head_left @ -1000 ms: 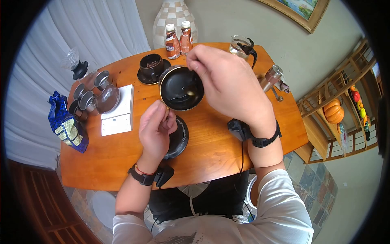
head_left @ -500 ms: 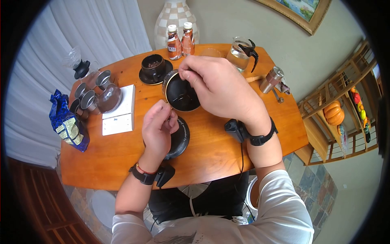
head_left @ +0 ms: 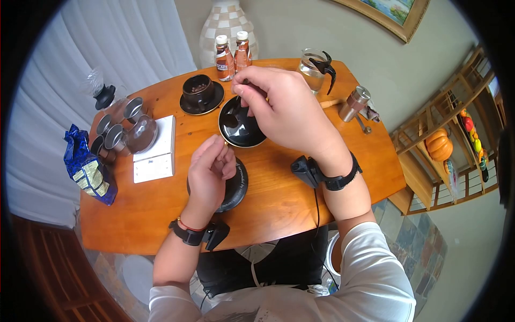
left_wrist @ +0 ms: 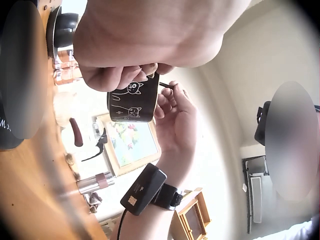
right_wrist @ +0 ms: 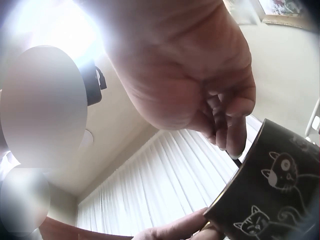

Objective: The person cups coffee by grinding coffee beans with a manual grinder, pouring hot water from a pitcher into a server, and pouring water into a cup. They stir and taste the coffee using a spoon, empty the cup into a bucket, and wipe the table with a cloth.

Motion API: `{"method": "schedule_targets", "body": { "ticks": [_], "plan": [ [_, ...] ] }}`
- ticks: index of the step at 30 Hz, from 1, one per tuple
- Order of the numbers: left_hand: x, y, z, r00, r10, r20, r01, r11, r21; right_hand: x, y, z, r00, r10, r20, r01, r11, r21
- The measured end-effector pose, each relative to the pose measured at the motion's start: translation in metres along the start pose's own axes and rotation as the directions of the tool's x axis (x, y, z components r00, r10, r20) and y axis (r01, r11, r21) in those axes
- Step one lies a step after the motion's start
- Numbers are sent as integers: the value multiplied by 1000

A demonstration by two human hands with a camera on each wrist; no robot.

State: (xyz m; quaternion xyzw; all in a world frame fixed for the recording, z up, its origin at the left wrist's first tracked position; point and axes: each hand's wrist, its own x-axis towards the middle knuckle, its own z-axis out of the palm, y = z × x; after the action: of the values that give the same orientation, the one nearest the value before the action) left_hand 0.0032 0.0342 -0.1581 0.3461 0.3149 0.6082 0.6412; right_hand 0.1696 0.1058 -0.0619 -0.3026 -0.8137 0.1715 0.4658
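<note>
A black cup (head_left: 242, 131) with a gold rim and white cat drawings is held up over the table, tilted toward the head camera. My left hand (head_left: 206, 169) grips it by its handle, which the fingers mostly hide. Above the rim, my right hand (head_left: 284, 110) pinches the thin dark handle of a spoon (left_wrist: 166, 85), whose lower end is in the cup. Liquid glints on the cup's dark inside. Beneath the left hand lies a round black disc (head_left: 238, 188) with white lettering, partly covered by that hand.
A second black cup (head_left: 198, 90) with brown beans stands on a saucer (head_left: 217, 102). Left are a notebook (head_left: 155, 166), a glass carafe (head_left: 142, 134), several metal cups and a blue bag (head_left: 88, 166). Behind stand two bottles (head_left: 224, 59); right, a water jug (head_left: 311, 72) and hand grinder (head_left: 354, 104).
My right hand has shifted a little left over the cup while pinching the spoon. The spoon's bowl, visible inside the cup a second ago, is now hidden. My left hand has barely moved.
</note>
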Motion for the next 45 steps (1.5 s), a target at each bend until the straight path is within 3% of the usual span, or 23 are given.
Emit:
{"method": "schedule_targets", "body": {
  "ticks": [5, 8, 10, 11, 13, 14, 16, 18, 20, 21, 23, 26, 27, 29, 30, 32, 36, 38, 41, 45],
  "plan": [
    [2, 4, 3, 989, -127, -70, 124, 991, -47, -1, 8, -4, 989, -142, -31, 129, 956, -265],
    [3, 6, 3, 982, -165, -96, 168, 985, 23, -1, 8, -10, 998, -23, 51, 42, 916, -400],
    [3, 6, 4, 978, -175, -112, 182, 982, 57, -3, 9, -14, 977, 78, 199, 17, 899, -438],
    [3, 6, 5, 975, -179, -133, 192, 977, 90, -3, 8, -16, 978, 82, 194, 12, 897, -442],
    [4, 5, 6, 974, -184, -133, 197, 975, 99, -2, 5, -16, 925, 97, 366, 7, 962, -272],
    [3, 4, 6, 973, -184, -139, 200, 974, 107, -1, 5, -14, 927, 99, 362, 5, 962, -274],
    [4, 3, 6, 975, -182, -130, 198, 974, 115, 0, 6, -9, 920, 38, 389, -5, 996, -85],
    [4, 3, 6, 976, -185, -112, 198, 972, 128, -2, 10, -5, 937, 35, 347, -3, 996, -94],
    [3, 3, 6, 978, -182, -101, 192, 976, 104, -4, 14, -4, 970, -85, 227, 127, 976, -177],
    [3, 2, 6, 979, -181, -96, 191, 976, 108, -4, 13, -6, 972, -85, 221, 126, 976, -180],
    [3, 2, 6, 980, -169, -107, 178, 981, 82, -5, 8, -11, 983, -12, 183, 80, 927, -367],
    [3, 3, 7, 981, -147, -124, 158, 983, 90, -4, 2, -19, 963, 97, 251, 18, 908, -418],
    [3, 3, 7, 981, -146, -125, 158, 983, 89, -4, 3, -20, 963, 96, 252, 19, 909, -417],
    [3, 2, 6, 983, -138, -123, 149, 986, 80, -4, 5, -20, 925, 29, 379, 66, 969, -236],
    [3, 1, 5, 983, -139, -124, 149, 986, 80, -4, 5, -17, 925, 30, 379, 66, 970, -236],
    [4, 1, 4, 983, -148, -106, 155, 986, 58, -2, 7, -11, 942, -71, 329, 95, 994, -58],
    [4, 2, 4, 979, -159, -130, 162, 987, 12, -3, 11, -11, 972, -71, 226, 114, 976, -188],
    [4, 2, 3, 979, -154, -136, 153, 988, -16, -3, 10, -18, 985, 24, 170, 33, 946, -323],
    [5, 4, 2, 977, -153, -149, 150, 988, -32, -3, 2, -24, 969, 114, 219, -19, 919, -393],
    [6, 5, -2, 973, -198, -119, 184, 975, -122, -2, -3, -28, 947, 161, 279, -67, 946, -317]
  ]
}}
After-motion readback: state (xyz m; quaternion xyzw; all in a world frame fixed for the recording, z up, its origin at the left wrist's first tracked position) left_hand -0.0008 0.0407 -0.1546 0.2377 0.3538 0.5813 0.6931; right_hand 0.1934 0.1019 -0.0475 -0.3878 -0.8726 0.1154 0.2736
